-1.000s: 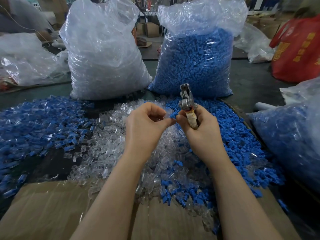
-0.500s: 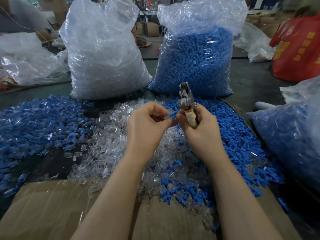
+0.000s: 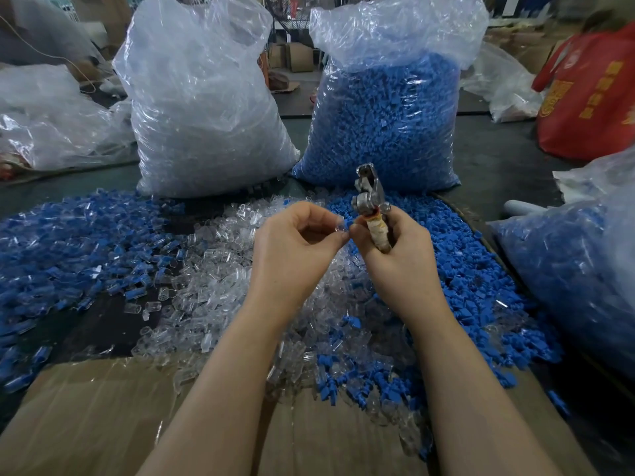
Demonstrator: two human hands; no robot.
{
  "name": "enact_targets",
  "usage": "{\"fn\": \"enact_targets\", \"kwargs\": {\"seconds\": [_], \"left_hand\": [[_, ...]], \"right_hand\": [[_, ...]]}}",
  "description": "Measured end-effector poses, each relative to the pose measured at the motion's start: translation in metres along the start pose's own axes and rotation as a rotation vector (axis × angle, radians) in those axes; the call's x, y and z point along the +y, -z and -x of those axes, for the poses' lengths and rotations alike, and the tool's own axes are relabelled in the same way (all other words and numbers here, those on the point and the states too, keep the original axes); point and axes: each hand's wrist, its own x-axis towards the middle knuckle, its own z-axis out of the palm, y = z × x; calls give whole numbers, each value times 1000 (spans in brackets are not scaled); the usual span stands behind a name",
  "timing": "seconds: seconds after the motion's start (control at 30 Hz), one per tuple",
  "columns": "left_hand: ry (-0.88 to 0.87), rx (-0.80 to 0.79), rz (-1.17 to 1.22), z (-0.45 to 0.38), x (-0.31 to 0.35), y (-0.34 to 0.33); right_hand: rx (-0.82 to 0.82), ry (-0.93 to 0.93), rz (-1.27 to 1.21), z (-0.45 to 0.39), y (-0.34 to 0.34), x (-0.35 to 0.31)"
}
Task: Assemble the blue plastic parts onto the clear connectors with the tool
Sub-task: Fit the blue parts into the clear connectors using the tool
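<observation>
- A factory assembly floor or workshop.
- Bulk plastic sacks of clear connectors (image 3: 206, 108) and blue parts (image 3: 385, 121) stand on the desk (image 3: 498, 159).
- Cardboard boxes (image 3: 299, 56) behind.

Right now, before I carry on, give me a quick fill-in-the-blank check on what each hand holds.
1. The metal tool is gripped by the ____ hand.
2. The left hand pinches a small ____ connector.
3. The tall bag behind the tool holds ____ parts.

Missing words: right; clear; blue
</observation>
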Motion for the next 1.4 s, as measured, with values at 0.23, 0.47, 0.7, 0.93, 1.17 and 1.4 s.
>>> {"fn": "enact_targets", "kwargs": {"seconds": [0.23, 0.47, 0.7, 0.93, 1.17, 1.4], "left_hand": [[-18, -9, -9, 0, 2, 2], [5, -27, 17, 0, 3, 2], [52, -27, 37, -2, 3, 3], [89, 21, 134, -3, 4, 5], [83, 33, 167, -4, 4, 7], [6, 9, 173, -5, 2, 15]], "right_hand": [[-6, 24, 36, 0, 1, -1], [-17, 19, 46, 0, 1, -2], [-54, 18, 30, 0, 2, -3], [-49, -23, 29, 0, 3, -2], [-74, -44, 83, -2, 8, 2], [-224, -60, 221, -2, 11, 5]]}}
